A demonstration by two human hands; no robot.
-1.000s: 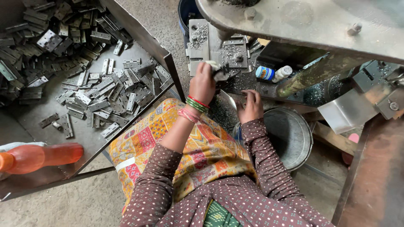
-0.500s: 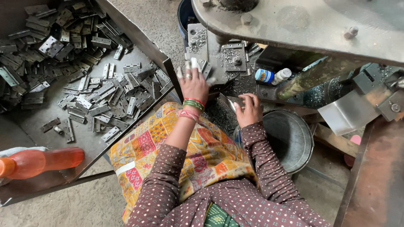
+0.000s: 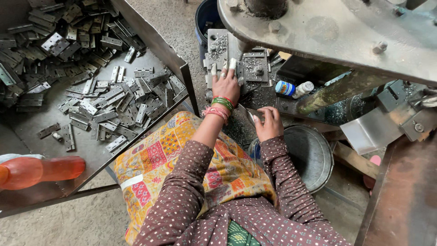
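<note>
Just above the centre of the frame, the left hand (image 3: pixel 226 84) lies palm down with its fingers spread flat on a grey metal plate (image 3: pixel 217 54) at the base of a heavy press (image 3: pixel 327 32); it pins the plate rather than gripping it, and nothing is closed in the fingers, which probably keeps the piece steady on the bed. Below and to the right, the right hand (image 3: pixel 268 123) rests with its fingers curled loosely over a thin metal strip (image 3: pixel 248 114) at the edge of the work surface; whether the strip is truly pinched or only touched cannot be told. A round metal basin (image 3: pixel 314 157) sits just beneath that hand, apparently to catch pieces and shavings. In the upper left of the frame, a sloped steel tray (image 3: pixel 82 150) holds a large heap of flat hinge plates (image 3: pixel 114 98), within easy reach of the left arm. An orange plastic bottle (image 3: pixel 36 171) lies at the tray's lower left corner. A small white bottle with a blue label (image 3: pixel 293 89) lies beside the press bed, right of centre.
</note>
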